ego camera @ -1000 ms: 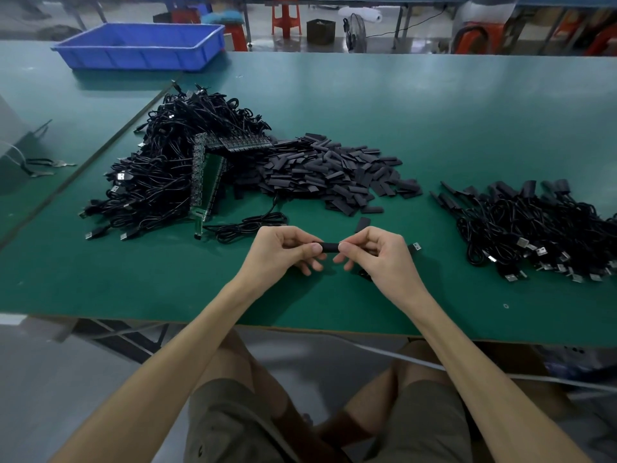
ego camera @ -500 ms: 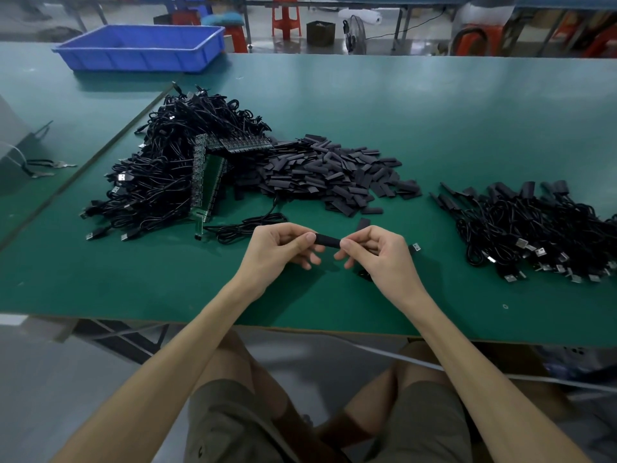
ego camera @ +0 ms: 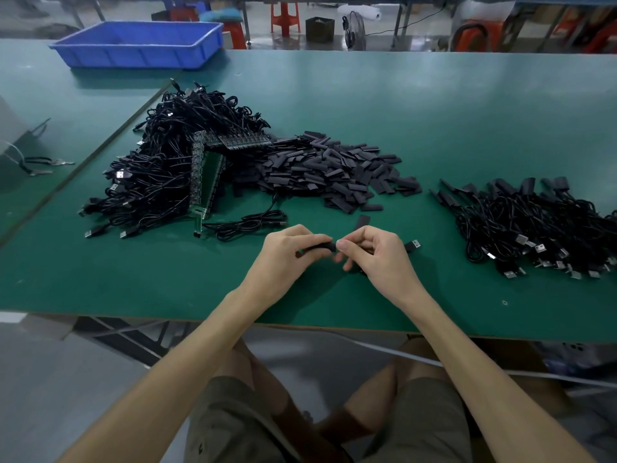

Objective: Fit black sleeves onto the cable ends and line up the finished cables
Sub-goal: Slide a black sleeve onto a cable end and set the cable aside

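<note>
Two hands meet just above the near middle of the green tabletop (ego camera: 434, 128). The left hand (ego camera: 287, 252) grips a black sleeve (ego camera: 320, 246) between thumb and curled fingers, holding it roughly level. The right hand (ego camera: 377, 255) has its fingers curled too, and its thumb and forefinger pinch the sleeve's right end. Whether a cable end sits inside that pinch is hidden. A plug (ego camera: 413, 245) pokes out past the right hand's far side, and a dark bit of cable shows under its fingers.

One loose sleeve (ego camera: 363, 221) lies on the tabletop just beyond the right hand. Farther back spreads a flat heap of sleeves (ego camera: 320, 168), and touching its left side is a tall tangle of cables (ego camera: 160, 175) with plugs sticking out along its near edge. A green circuit strip (ego camera: 207, 182) leans against that tangle, and a second strip lies across the top. One coiled cable (ego camera: 250, 223) lies apart, near the left hand.

To the right, well apart from the hands, the finished cables (ego camera: 534, 225) lie bunched together, sleeved ends pointing away and metal plugs toward the near edge.

At the far left corner stands a blue tray (ego camera: 140, 45). Red stools (ego camera: 283, 15) and a fan (ego camera: 354, 28) stand on the floor behind the tabletop.
</note>
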### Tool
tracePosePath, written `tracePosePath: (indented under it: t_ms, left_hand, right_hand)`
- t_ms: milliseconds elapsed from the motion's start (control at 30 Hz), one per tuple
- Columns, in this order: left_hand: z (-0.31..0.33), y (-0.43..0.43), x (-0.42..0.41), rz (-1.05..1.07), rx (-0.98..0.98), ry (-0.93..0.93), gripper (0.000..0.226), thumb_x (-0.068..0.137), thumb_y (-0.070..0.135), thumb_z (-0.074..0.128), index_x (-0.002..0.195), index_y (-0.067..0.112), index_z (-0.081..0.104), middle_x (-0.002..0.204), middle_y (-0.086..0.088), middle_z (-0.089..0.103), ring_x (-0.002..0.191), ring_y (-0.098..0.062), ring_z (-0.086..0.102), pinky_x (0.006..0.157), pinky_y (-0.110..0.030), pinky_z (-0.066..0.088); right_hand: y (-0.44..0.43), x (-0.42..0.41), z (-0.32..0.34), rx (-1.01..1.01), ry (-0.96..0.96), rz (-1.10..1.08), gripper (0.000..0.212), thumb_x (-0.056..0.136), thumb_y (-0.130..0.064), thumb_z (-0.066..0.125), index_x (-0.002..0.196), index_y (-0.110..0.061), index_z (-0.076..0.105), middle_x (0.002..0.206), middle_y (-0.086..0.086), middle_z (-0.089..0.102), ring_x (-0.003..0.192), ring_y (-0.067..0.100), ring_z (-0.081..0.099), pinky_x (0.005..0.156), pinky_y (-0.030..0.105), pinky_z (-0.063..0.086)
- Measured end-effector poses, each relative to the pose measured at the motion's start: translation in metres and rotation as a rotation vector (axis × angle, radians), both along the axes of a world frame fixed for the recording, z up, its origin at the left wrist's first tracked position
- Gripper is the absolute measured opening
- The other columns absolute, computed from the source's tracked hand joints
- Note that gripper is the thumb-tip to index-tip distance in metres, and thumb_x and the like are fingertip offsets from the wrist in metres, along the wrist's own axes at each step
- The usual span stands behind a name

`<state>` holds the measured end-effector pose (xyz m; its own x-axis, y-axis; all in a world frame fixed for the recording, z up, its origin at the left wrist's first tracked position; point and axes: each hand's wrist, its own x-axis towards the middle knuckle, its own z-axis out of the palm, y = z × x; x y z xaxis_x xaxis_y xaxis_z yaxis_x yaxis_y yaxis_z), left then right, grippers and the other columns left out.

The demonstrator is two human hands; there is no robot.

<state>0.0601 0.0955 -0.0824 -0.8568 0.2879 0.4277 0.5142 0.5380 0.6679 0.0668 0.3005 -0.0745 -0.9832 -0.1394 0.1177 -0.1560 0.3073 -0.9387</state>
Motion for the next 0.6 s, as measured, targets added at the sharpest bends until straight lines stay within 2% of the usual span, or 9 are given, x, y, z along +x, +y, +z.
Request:
tracePosePath:
  t_ms: [300,500,600]
  left_hand:
    - [0.004,0.001,0.0009,-0.054,0.003,0.004,0.022,0.09,0.021,0.075,0.112,0.016,0.079,0.091,0.007,0.069,0.071,0.001,0.06,0.067,-0.023,0.052]
    - [0.0045,0.0027,0.0,-0.09,-0.011,-0.054,0.019,0.094,0.024,0.071,0.107,0.013,0.08,0.083,0.014,0.066,0.068,-0.003,0.061,0.066,-0.018,0.048]
    - [0.0059,0.0009,-0.003,-0.118,0.055,-0.16,0.015,0.092,0.018,0.073,0.106,0.015,0.08,0.078,0.012,0.068,0.065,-0.005,0.062,0.067,-0.017,0.047]
  right_hand:
    - [0.0019,-0.0013,-0.0014,-0.006,-0.017,0.03,0.013,0.098,-0.022,0.07,0.093,-0.01,0.069,0.079,0.001,0.078,0.065,0.022,0.072,0.073,0.042,0.06]
    - [0.0024,-0.0027,-0.0022,-0.032,-0.024,0.031,0.011,0.097,-0.017,0.07,0.09,-0.01,0.067,0.077,0.003,0.077,0.065,0.021,0.072,0.066,0.031,0.056]
    - [0.0024,-0.0026,-0.0024,-0.037,-0.024,0.047,0.01,0.096,-0.015,0.071,0.09,-0.009,0.067,0.077,0.004,0.077,0.066,0.022,0.072,0.065,0.029,0.056]
